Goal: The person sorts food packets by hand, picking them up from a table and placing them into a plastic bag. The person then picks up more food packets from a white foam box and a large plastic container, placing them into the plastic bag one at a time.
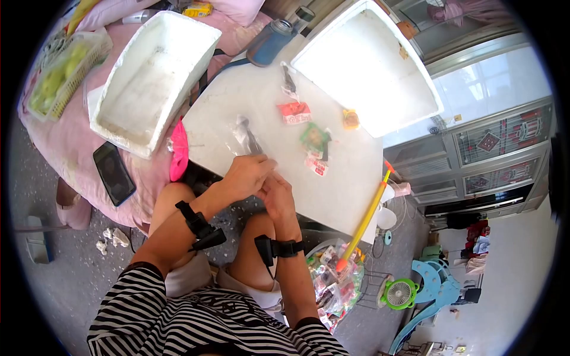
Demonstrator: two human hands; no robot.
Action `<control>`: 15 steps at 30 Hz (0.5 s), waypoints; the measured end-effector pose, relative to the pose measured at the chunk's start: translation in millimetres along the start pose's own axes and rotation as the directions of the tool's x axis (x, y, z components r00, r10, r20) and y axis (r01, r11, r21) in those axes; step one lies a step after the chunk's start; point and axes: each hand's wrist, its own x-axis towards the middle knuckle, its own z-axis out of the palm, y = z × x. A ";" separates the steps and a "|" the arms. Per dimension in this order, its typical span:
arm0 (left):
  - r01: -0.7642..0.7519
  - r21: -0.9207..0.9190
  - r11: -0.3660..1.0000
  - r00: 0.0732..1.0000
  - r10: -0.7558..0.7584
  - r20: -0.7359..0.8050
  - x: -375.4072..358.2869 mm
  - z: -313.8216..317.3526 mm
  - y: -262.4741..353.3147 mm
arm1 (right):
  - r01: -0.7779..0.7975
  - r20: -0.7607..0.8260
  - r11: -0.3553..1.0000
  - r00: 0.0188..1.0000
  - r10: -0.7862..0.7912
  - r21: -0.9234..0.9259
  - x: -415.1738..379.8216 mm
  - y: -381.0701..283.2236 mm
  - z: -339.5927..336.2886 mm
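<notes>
My left hand [249, 175] and my right hand [277, 194] meet at the front edge of the white table [214, 127], fingers bent and fingertips pressed together. What they pinch is hidden by the fingers; I cannot tell what it is. Just beyond my left hand lies a clear plastic packet [248, 137] with a dark item inside, overlapping the knuckles in this view. Farther off are a red and white packet [294, 112], a green packet [314, 137], another red and white packet [317, 165] and a small dark item in clear wrap [289, 80].
White foam boxes stand left [113, 113] and back right [380, 121]. A blue bottle [270, 44] is at the back. A yellow stick [365, 216] leans at the right edge, above a bag of packets [335, 285]. A phone [113, 174] lies on the pink bedding [71, 142].
</notes>
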 end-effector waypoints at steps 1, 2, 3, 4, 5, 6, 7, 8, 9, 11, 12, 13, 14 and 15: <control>0.001 0.047 0.999 0.999 -0.003 0.033 -0.5 0.1 -3.0 | -0.036 -0.015 0.982 0.999 0.034 -0.186 0.6 -5.1 -3.8; 0.001 0.093 0.996 0.998 -0.008 0.067 -1.2 0.0 -4.9 | -0.074 -0.037 0.928 0.997 0.065 -0.364 1.2 -7.7 -5.8; 0.008 0.103 0.995 0.998 -0.015 0.064 -1.5 -0.8 -4.8 | -0.056 -0.043 0.929 0.998 0.043 -0.366 1.0 -10.6 -0.7; 0.013 0.111 0.994 0.998 -0.020 0.064 -1.1 -1.4 -4.0 | -0.038 -0.052 0.929 0.998 0.020 -0.368 0.9 -15.6 7.8; 0.016 0.119 0.993 0.998 -0.023 0.063 0.0 -1.3 -3.7 | -0.017 -0.061 0.929 0.998 -0.006 -0.370 3.1 -18.9 13.0; 0.009 0.117 0.993 0.997 -0.018 0.074 0.5 -1.4 -4.5 | 0.009 -0.071 0.930 0.997 -0.037 -0.367 10.1 -14.3 12.9; 0.004 0.115 0.993 0.996 -0.014 0.086 -0.3 -2.0 -5.7 | 0.034 -0.081 0.931 0.994 -0.068 -0.365 19.4 -5.1 11.4; -0.001 0.115 0.993 0.995 -0.011 0.097 -0.9 -2.7 -6.2 | 0.058 -0.090 0.930 0.991 -0.097 -0.362 25.7 1.0 9.2; 0.020 0.108 0.994 0.996 -0.030 0.087 -1.0 -3.4 -5.7 | 0.062 -0.085 0.930 0.991 -0.099 -0.362 28.3 2.7 8.0; 0.064 0.096 0.993 0.996 -0.070 0.063 -1.1 -5.6 -5.6 | 0.070 -0.070 0.929 0.992 -0.102 -0.362 34.5 5.2 8.2; 0.104 0.138 0.985 0.991 -0.115 0.074 -1.8 -6.3 -6.2 | 0.033 -0.054 0.888 0.996 -0.065 -0.458 31.2 -2.4 11.7; 0.143 0.180 0.973 0.984 -0.160 0.084 -2.8 -7.2 -7.3 | 0.000 -0.041 0.836 0.999 -0.027 -0.549 21.8 -17.6 16.5; 0.181 0.223 0.958 0.975 -0.205 0.088 -3.0 -8.4 -9.3 | -0.028 -0.030 0.771 0.999 0.012 -0.637 17.7 -30.7 15.8; 0.196 0.262 0.945 0.968 -0.229 0.100 -2.6 -8.6 -11.3 | -0.024 -0.068 0.776 0.997 -0.025 -0.631 18.5 -39.4 7.7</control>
